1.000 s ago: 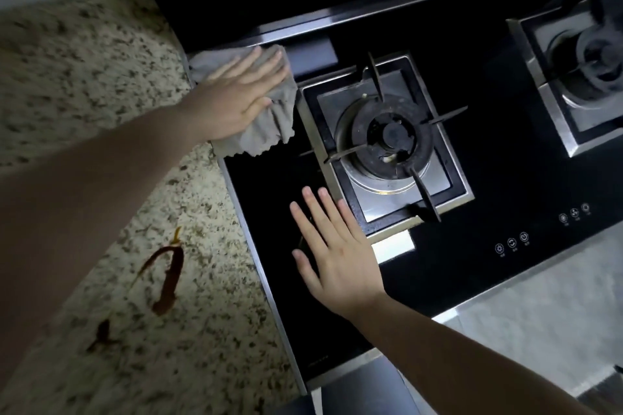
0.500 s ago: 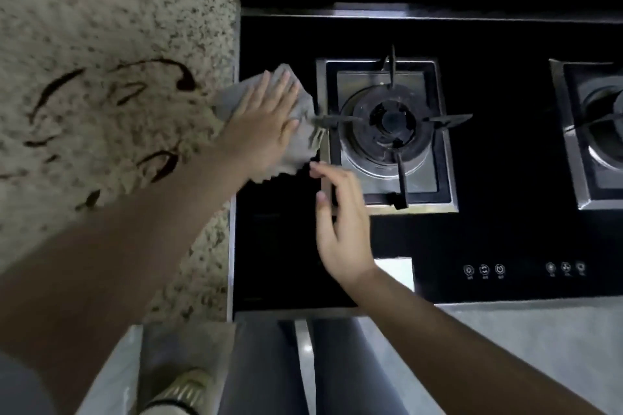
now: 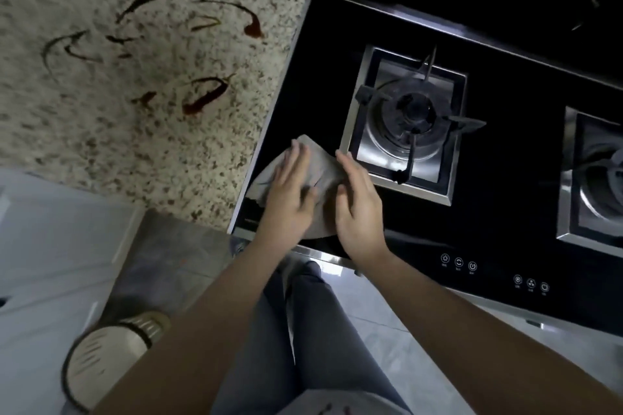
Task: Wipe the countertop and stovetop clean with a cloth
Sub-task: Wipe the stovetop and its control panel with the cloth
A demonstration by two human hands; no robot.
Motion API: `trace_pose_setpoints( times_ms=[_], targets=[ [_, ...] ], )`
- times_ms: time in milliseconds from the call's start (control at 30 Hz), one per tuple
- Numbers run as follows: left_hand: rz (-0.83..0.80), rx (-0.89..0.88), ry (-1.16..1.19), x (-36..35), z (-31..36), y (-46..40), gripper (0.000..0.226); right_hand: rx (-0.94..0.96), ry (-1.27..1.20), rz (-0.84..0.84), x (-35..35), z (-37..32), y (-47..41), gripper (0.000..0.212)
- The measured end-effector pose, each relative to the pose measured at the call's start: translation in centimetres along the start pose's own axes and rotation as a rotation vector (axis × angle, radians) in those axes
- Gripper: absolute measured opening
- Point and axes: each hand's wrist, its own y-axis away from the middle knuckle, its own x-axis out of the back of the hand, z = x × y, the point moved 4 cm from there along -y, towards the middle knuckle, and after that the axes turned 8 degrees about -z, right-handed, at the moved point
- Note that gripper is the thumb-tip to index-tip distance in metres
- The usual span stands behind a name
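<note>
Head view: the cloth (image 3: 322, 175) lies on the black stovetop (image 3: 505, 205) at its front left corner, between the worktop (image 3: 135, 131) edge and the near burner (image 3: 404, 118). The left hand (image 3: 290, 199) presses down on the cloth with fingers (image 3: 298, 158) straight and close together, flat rather than curled round it. The right hand (image 3: 359, 209) rests on the cloth's right edge, fingers extended and slightly bent; whether it nips the fabric underneath cannot be told. Both hands sit just beside the burner's metal frame without touching the grate.

The step in hand looks to be wiping the glass of the stovetop, or regathering the cloth there. The worktop bears dark brown streaks (image 3: 205, 94) in several curved smears, well apart from the cloth, so that part seems not yet done. The next move likely calls for a firm grip on the cloth, carrying it left over the stovetop's edge, and rubbing with pressure, since such smears may spread rather than lift
</note>
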Motion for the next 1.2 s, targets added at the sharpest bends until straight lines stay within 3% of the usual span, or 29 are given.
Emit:
trace_pose_setpoints(
  times_ms=[100,200,333,433,500,600,700,833,900,1000,1100,1200],
  targets=[
    [0.173,-0.049,-0.114,2.7,-1.3,2.1,0.051,0.046,0.237,-0.184,-2.9,0.4,0.2,0.054],
    [0.190,-0.043,-0.247,2.8,-1.7,4.4,0.045,0.123,0.587,-0.239,-5.2,0.2,-1.1,0.067],
    [0.254,0.105,-0.146,3.6,-2.4,6.2,0.055,0.186,0.685,-0.319,-6.2,-0.7,-5.5,0.074],
    [0.333,0.086,-0.054,4.6,-2.0,6.2,0.053,0.158,0.789,-0.260,-6.6,-0.5,-6.1,0.066],
    [0.389,0.079,-0.043,5.3,-1.8,6.0,0.049,0.123,0.802,-0.207,-7.7,-0.9,-2.6,0.063],
    [0.432,0.092,-0.034,6.2,-1.9,5.4,0.041,0.218,0.759,-0.296,-9.3,-1.4,2.5,0.062],
    [0.436,0.067,-0.077,6.8,-2.2,4.6,0.034,0.307,0.746,-0.304,-8.8,-1.0,-1.9,0.062],
    [0.441,0.023,-0.070,7.6,-2.8,2.9,0.035,0.130,0.787,-0.179,-7.4,-0.7,-6.9,0.060],
    [0.403,-0.024,-0.062,7.5,-2.4,2.4,0.035,0.090,0.771,-0.130,-7.3,-0.7,-2.8,0.058],
    [0.316,-0.059,-0.058,6.7,-1.9,2.0,0.036,0.159,0.765,-0.221,-7.0,-0.4,4.0,0.057],
    [0.275,-0.079,-0.070,5.7,-1.7,1.9,0.032,0.246,0.762,-0.245,-6.8,-0.2,0.2,0.057],
    [0.270,-0.083,-0.060,5.3,-1.5,1.7,0.032,0.219,0.767,-0.211,-6.7,-0.7,-3.7,0.058]
  ],
)
